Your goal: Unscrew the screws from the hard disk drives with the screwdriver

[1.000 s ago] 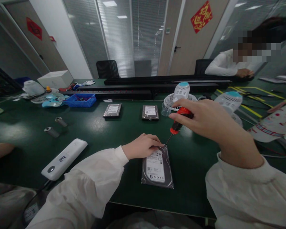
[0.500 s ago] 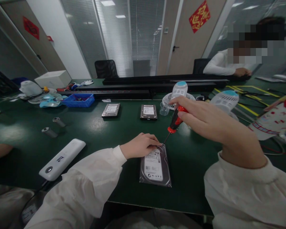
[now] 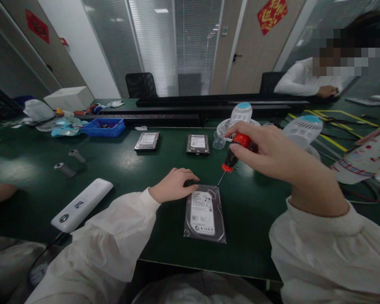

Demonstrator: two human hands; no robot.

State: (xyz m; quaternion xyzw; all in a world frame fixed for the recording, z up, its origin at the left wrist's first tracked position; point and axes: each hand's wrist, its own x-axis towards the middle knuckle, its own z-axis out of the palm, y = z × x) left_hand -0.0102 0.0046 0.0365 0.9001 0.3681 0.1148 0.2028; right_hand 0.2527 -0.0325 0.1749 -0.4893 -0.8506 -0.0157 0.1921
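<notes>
A silver hard drive (image 3: 220,211) with a white label lies flat on the green table in front of me, its long side pointing away. My right hand (image 3: 256,147) is wrapped round the red and black handle of a screwdriver (image 3: 229,162). The screwdriver leans, and its thin shaft meets the drive's far right corner. At the far left corner is my left hand (image 3: 175,184), with thumb and fingers apart and the thumb tip touching the drive's edge. Whether its other fingertips touch the drive I cannot tell.
Two smaller hard drives (image 3: 147,140) (image 3: 198,144) lie farther back. A clear cup (image 3: 219,140) and white fans (image 3: 240,113) stand behind my right hand. Left are a white power bank (image 3: 82,204), two metal cylinders (image 3: 64,169) and a blue tray (image 3: 104,128). Another person (image 3: 299,80) sits across.
My left hand has drawn back leftwards from the screwdriver tip to the drive's far left corner, uncovering more of the label. The screwdriver stays at the far right corner; the view has shifted slightly.
</notes>
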